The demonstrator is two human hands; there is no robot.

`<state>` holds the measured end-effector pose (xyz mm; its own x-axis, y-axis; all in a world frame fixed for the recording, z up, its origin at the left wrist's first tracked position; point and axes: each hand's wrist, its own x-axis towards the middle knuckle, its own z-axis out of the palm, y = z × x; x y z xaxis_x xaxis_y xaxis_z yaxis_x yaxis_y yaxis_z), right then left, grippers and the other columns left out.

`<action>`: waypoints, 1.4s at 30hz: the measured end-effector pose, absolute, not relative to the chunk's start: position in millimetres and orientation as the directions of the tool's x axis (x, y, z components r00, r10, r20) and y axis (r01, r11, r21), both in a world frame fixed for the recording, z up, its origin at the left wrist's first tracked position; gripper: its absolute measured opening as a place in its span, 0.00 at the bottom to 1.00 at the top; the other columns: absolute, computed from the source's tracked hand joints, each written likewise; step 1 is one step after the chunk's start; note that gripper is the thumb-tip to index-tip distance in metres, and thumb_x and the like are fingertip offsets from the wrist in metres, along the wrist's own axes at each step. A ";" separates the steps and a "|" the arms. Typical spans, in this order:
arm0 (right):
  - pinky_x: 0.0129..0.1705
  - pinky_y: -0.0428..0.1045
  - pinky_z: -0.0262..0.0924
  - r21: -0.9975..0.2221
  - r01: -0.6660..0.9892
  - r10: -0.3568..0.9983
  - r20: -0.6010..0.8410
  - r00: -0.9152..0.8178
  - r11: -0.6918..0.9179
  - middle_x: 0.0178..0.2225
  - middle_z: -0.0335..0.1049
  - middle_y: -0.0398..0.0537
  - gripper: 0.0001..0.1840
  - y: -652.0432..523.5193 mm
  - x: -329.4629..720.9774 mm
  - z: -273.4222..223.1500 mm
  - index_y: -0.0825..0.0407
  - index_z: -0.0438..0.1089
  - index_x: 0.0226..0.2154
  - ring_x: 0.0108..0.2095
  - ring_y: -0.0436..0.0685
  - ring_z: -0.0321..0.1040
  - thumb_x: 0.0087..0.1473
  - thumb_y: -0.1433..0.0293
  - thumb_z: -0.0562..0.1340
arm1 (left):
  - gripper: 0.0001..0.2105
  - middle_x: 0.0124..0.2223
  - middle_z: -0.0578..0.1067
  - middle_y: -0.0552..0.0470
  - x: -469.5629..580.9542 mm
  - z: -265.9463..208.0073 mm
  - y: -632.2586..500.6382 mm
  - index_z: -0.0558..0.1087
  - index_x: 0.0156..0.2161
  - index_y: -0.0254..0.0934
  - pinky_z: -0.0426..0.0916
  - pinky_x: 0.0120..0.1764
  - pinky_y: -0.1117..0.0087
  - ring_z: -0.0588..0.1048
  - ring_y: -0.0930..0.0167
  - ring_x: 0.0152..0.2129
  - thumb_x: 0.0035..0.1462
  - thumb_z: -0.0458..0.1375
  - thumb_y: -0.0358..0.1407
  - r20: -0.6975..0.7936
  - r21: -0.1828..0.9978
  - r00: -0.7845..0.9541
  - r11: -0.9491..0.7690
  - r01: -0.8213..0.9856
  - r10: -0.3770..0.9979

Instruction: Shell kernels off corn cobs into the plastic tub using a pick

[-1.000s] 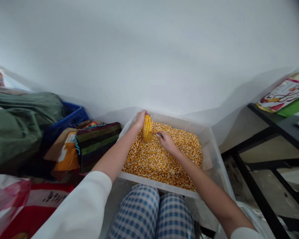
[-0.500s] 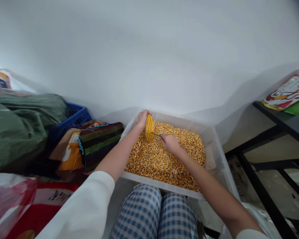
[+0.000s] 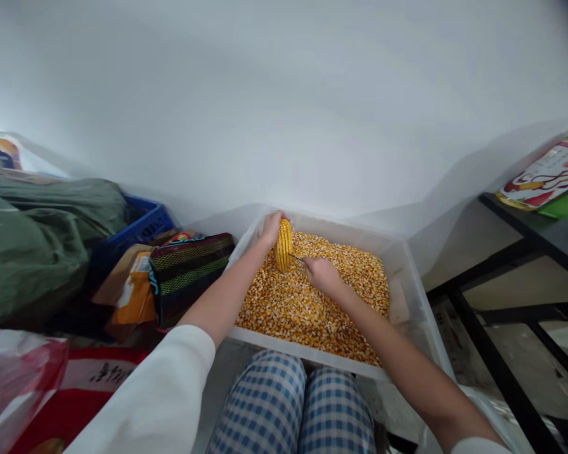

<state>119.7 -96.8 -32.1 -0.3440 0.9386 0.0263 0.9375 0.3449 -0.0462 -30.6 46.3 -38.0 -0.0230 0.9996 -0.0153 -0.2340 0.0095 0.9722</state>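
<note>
My left hand is closed around the upper end of a yellow corn cob, which stands nearly upright over a heap of loose corn kernels. In my right hand is a thin pointed tool with a dark shaft and a bit of green near the fingers. Its tip meets the right side of the cob; most of the handle is hidden in my fist. The kernels lie in a translucent plastic bin in front of my knees.
A white wall rises behind the bin. Left are a blue crate, a green cloth cover, a dark mesh bag and a red bag. To the right stands a black-framed table with a colourful packet on it.
Both hands, the cob and the tool stay almost in place. The tool's tip sits slightly lower along the cob's right side than before.
</note>
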 end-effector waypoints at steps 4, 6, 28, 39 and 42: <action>0.33 0.44 0.53 -0.132 0.933 0.942 0.055 -0.330 0.335 0.33 0.73 0.53 0.17 -95.6 118.9 -41.7 0.55 0.69 0.35 0.33 0.54 0.69 0.62 0.67 0.47 | 0.09 0.16 0.66 0.55 -26.9 -36.8 41.5 0.66 0.23 0.36 0.61 0.20 0.72 0.67 0.72 0.14 0.49 0.49 0.37 0.020 0.980 -0.026 -0.025 -0.196 0.999; 0.32 0.43 0.53 -0.206 0.927 0.950 0.048 -0.310 0.313 0.31 0.73 0.52 0.20 -95.8 118.4 -45.9 0.55 0.69 0.32 0.31 0.52 0.69 0.63 0.66 0.46 | 0.09 0.16 0.66 0.55 -24.9 -34.3 37.7 0.66 0.23 0.36 0.61 0.20 0.72 0.67 0.71 0.14 0.49 0.49 0.37 0.025 0.980 -0.004 -0.026 -0.197 1.000; 0.37 0.46 0.58 -0.052 0.960 0.959 -0.059 -0.279 0.276 0.34 0.73 0.60 0.16 -101.2 100.0 -38.0 0.59 0.70 0.39 0.35 0.58 0.71 0.59 0.71 0.49 | 0.11 0.15 0.66 0.54 -18.4 -41.1 36.2 0.67 0.24 0.35 0.59 0.20 0.72 0.66 0.72 0.13 0.49 0.51 0.40 -0.002 0.986 0.002 0.003 -0.164 1.000; 0.33 0.44 0.55 -0.141 0.907 0.903 -0.117 -0.414 0.397 0.33 0.75 0.55 0.18 -85.3 129.8 -21.7 0.57 0.74 0.33 0.32 0.54 0.69 0.59 0.69 0.50 | 0.14 0.18 0.67 0.54 -1.9 -34.4 17.1 0.69 0.20 0.34 0.57 0.24 0.74 0.65 0.73 0.18 0.51 0.50 0.40 0.259 0.950 0.079 -0.269 0.161 0.963; 0.31 0.44 0.54 -0.170 0.889 0.881 -0.147 -0.449 0.425 0.32 0.75 0.54 0.17 -81.7 137.7 -17.3 0.57 0.74 0.33 0.28 0.52 0.67 0.58 0.69 0.52 | 0.16 0.18 0.67 0.54 9.8 -33.7 7.0 0.69 0.20 0.34 0.56 0.25 0.73 0.65 0.73 0.19 0.52 0.50 0.42 0.305 0.918 0.176 -0.338 0.209 0.936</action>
